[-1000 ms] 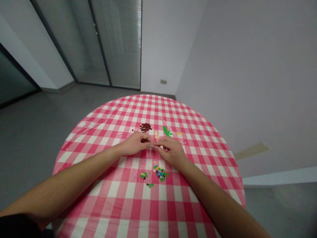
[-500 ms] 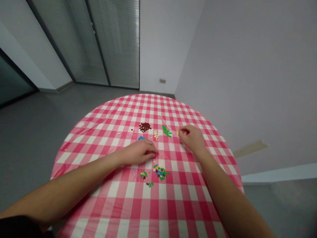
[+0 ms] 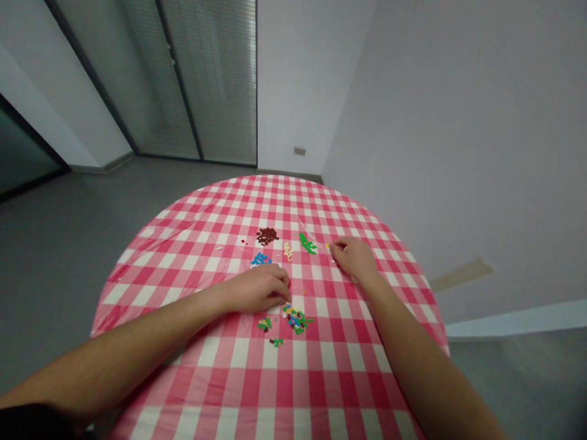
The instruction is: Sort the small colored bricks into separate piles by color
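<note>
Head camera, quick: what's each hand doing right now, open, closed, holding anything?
Left hand: curled, just above the mixed pile of small bricks; cannot tell if it holds anything.
Right hand: curled, beside a yellow piece; cannot tell if it holds anything.

A round table (image 3: 192, 211) under a pink-and-white gingham cloth fills the lower middle of the frame, above a smooth grey floor (image 3: 68, 244). Pale grey walls (image 3: 458, 122) rise at upper right; at upper left stands a tall glass partition (image 3: 215, 79) with grey slatted blinds.

Plastic bricks (image 3: 296, 319) too small to tell apart, anything in left hand (image 3: 254, 288) or right hand (image 3: 353, 256) hidden
</note>
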Demonstrator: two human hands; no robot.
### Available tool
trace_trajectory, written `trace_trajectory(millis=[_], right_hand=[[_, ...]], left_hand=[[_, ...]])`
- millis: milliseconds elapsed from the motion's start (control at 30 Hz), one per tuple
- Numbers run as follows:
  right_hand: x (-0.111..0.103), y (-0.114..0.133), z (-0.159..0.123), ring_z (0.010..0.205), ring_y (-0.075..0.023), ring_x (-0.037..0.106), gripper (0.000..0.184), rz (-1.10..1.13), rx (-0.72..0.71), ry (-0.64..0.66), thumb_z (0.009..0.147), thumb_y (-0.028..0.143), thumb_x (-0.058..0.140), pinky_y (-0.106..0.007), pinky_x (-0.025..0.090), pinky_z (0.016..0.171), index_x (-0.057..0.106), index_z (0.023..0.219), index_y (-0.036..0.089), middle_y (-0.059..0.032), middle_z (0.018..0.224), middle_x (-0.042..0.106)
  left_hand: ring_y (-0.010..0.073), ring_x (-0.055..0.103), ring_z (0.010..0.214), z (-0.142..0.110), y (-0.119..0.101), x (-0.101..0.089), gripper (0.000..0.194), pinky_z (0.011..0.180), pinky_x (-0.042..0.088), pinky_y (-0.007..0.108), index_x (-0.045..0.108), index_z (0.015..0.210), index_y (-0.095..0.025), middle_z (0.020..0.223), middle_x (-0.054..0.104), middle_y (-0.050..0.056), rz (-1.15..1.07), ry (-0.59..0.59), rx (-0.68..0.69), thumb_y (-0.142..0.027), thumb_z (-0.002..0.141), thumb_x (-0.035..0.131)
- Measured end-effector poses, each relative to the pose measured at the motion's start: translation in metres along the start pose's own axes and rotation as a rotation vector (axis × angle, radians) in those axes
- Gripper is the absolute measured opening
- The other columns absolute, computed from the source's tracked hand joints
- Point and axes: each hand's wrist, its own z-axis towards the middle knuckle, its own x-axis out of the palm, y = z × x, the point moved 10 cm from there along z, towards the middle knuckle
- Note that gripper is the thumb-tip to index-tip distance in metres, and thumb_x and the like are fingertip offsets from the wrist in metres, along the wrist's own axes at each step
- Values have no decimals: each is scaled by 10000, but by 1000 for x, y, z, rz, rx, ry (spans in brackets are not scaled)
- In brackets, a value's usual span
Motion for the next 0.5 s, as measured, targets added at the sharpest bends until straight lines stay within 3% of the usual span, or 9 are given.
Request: trace_trajectory(millis=[200, 333, 500], right_hand=[[-9, 22, -6, 823, -234, 653, 290, 87, -131, -110, 887, 320, 545, -341, 482, 736, 748, 1007, 153, -111, 938, 739], [-11, 31, -10, 792, -219, 643, 276, 134, -172, -128, 873, 306, 559, -341, 490, 748, 741, 1014, 153, -101, 900, 730], [-11, 31, -10, 758, -217, 634, 286, 164, -179, -138, 866, 311, 558, -343, 493, 721, 743, 1022, 158, -98, 871, 724]], left_hand=[[177, 622, 890, 1, 0, 4, 181, 836, 452, 278, 720, 920, -192, 898, 686, 57, 7, 15, -6, -136, 930, 548], [179, 619, 864, 0, -6, 3, 194, 800, 455, 277, 727, 976, -191, 900, 677, 69, 4, 25, 38, -140, 927, 546], [172, 616, 838, 0, -10, 4, 187, 792, 451, 274, 736, 915, -204, 866, 677, 55, -1, 25, 59, -133, 909, 563]])
